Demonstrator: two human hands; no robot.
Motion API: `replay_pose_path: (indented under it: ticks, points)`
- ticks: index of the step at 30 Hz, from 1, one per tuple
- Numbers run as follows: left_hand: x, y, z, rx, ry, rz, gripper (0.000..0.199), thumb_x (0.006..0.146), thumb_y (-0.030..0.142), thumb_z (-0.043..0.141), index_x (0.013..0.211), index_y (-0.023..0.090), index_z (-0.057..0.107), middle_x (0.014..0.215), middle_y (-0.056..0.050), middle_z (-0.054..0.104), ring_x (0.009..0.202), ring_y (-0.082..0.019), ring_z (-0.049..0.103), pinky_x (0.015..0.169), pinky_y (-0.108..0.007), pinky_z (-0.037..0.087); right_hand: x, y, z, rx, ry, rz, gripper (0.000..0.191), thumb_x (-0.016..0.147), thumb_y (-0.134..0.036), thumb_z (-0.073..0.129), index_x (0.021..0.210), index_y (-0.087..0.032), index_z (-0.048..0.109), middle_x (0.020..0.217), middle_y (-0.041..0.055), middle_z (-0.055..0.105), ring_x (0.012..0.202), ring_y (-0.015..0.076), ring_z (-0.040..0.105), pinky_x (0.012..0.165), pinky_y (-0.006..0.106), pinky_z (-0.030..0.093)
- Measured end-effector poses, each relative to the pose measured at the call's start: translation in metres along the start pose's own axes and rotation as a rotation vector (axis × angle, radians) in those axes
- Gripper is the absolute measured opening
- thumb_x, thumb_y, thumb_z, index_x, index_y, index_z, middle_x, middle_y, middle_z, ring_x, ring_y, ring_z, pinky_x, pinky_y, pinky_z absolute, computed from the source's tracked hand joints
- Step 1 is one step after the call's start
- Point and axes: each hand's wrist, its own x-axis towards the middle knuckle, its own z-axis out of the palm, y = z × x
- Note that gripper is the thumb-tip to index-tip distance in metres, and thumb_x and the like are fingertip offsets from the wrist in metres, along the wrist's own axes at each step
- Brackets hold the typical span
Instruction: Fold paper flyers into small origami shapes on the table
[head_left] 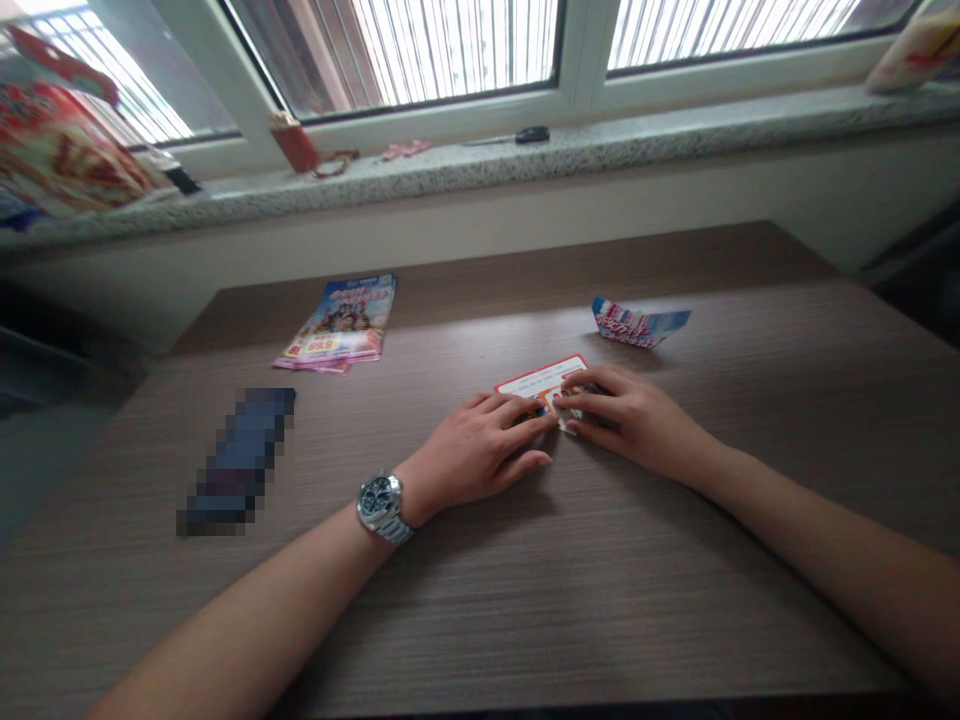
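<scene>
- Much of the paper (536,378) is hidden under fingers; it lies mid-table between both hands, a red-edged white strip showing.
- The left hand (480,440) is loosely open, thumb apart, fingertips resting on the paper.
- The right hand (622,410) is half curled over the paper's right side (whether it pinches an edge, I cannot tell).
- A dark, oblong object (240,460) is blurred into blocks.
- The bag (67,150) is cut off at left.
- Glossy flyers (345,320) lie stacked; a folded, boat-shaped paper (641,325) sits beyond the right hand.
- Metal watch (380,500), wood-grained table (465,620), speckled stone sill (637,150).
</scene>
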Motion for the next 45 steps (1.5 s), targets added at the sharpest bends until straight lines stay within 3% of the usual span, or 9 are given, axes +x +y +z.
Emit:
replay_pose_path:
  ticks: [7, 15, 22, 25, 30, 39, 45]
  points:
    - [-0.001, -0.004, 0.000, 0.014, 0.053, -0.069, 0.046, 0.107, 0.042, 0.044, 0.147, 0.021, 0.050, 0.150, -0.012, 0.053, 0.134, -0.027, 0.054, 0.112, -0.046, 0.044, -0.001, 0.004, 0.001, 0.084, -0.017, -0.006, 0.023, 0.096, -0.029, 0.064, 0.116, -0.026, 0.074, 0.126, 0.0097, 0.071, 0.112, 0.0263, 0.069, 0.098, 0.044, 0.057]
    - [-0.001, -0.005, 0.004, -0.002, -0.030, 0.007, 0.048, 0.107, 0.044, 0.042, 0.150, 0.023, 0.047, 0.154, -0.008, 0.051, 0.142, -0.026, 0.048, 0.120, -0.046, 0.036, -0.004, 0.012, -0.002, 0.109, -0.062, -0.082, 0.028, 0.098, -0.025, 0.060, 0.123, -0.028, 0.072, 0.138, 0.0097, 0.065, 0.127, 0.0261, 0.062, 0.106, 0.045, 0.052]
    - [0.000, -0.002, 0.005, 0.055, -0.014, -0.057, 0.048, 0.107, 0.047, 0.039, 0.146, 0.023, 0.052, 0.141, -0.009, 0.060, 0.136, -0.028, 0.050, 0.125, -0.053, 0.023, -0.002, 0.008, -0.007, 0.026, -0.013, 0.011, 0.024, 0.099, -0.027, 0.059, 0.118, -0.025, 0.074, 0.126, 0.0111, 0.070, 0.110, 0.0255, 0.069, 0.095, 0.042, 0.056]
    - [0.002, 0.001, 0.003, 0.072, -0.008, -0.085, 0.049, 0.107, 0.048, 0.038, 0.146, 0.023, 0.053, 0.135, -0.009, 0.062, 0.133, -0.027, 0.052, 0.124, -0.052, 0.024, -0.001, 0.005, -0.007, 0.017, -0.030, -0.006, 0.025, 0.100, -0.027, 0.057, 0.119, -0.023, 0.073, 0.124, 0.0120, 0.071, 0.109, 0.0254, 0.069, 0.093, 0.041, 0.057]
    - [0.003, 0.001, 0.002, 0.080, -0.015, -0.088, 0.052, 0.106, 0.048, 0.039, 0.149, 0.020, 0.050, 0.134, -0.010, 0.061, 0.131, -0.028, 0.053, 0.123, -0.050, 0.028, 0.000, 0.002, -0.005, -0.007, -0.098, -0.035, 0.031, 0.102, -0.027, 0.054, 0.127, -0.020, 0.070, 0.131, 0.0129, 0.070, 0.120, 0.0276, 0.065, 0.102, 0.045, 0.054]
    - [0.001, -0.006, 0.002, 0.031, -0.016, -0.028, 0.050, 0.107, 0.044, 0.041, 0.150, 0.021, 0.049, 0.154, -0.010, 0.049, 0.144, -0.027, 0.044, 0.125, -0.048, 0.030, -0.002, 0.013, -0.006, 0.026, -0.139, -0.045, 0.034, 0.101, -0.027, 0.055, 0.133, -0.024, 0.066, 0.137, 0.0076, 0.068, 0.131, 0.0268, 0.060, 0.112, 0.047, 0.048]
    - [0.000, -0.007, 0.001, -0.077, -0.064, 0.046, 0.053, 0.106, 0.046, 0.042, 0.152, 0.020, 0.045, 0.159, -0.010, 0.044, 0.150, -0.025, 0.037, 0.128, -0.046, 0.026, -0.005, 0.019, -0.007, 0.031, -0.114, -0.044, 0.029, 0.101, -0.026, 0.055, 0.124, -0.023, 0.071, 0.141, 0.0113, 0.065, 0.130, 0.0290, 0.061, 0.110, 0.050, 0.049]
